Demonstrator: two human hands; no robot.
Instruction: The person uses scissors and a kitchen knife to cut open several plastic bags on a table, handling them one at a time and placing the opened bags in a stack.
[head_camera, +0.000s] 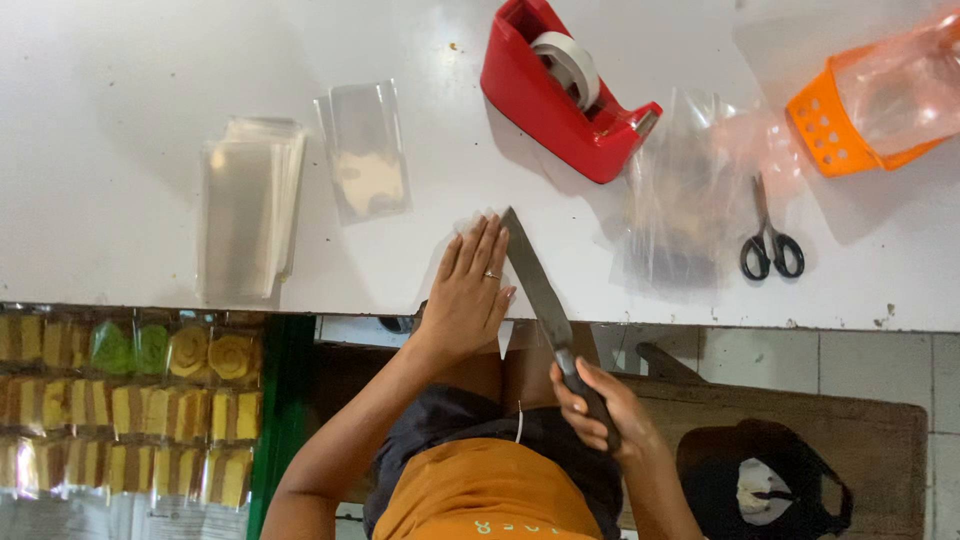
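**Operator:** What does each hand hold at this station?

**Instructor:** The left hand (468, 290) lies flat, fingers together, pressing a clear plastic sleeve (468, 228) against the white table (120, 80) close to its near edge. The right hand (598, 410) is closed around the dark handle of a long knife (535, 280). The blade runs toward 11 o'clock, just beside the left fingertips.

**Operator:** How is a cut here done well?

**Instructor:** In my judgement, hold the sleeve flat and taut, keep the fingertips behind the blade line, and draw the edge along the film rather than chopping (thin film tends to bunch under a dull push).

**Operator:** What limits movement?

**Instructor:** The table edge passes under the left palm, and the knife handle hangs off it over the lap. At 1 o'clock stands a red tape dispenser (560, 90); at 3 o'clock lie loose clear bags (675, 200) and scissors (770, 245), with an orange basket (835, 125) beyond. At 10 o'clock sit a single sleeve (365, 150) and a stack of sleeves (245, 205). Open table lies between that stack and the left hand. Wrapped cakes (130, 400) sit at 8 o'clock, below table level.
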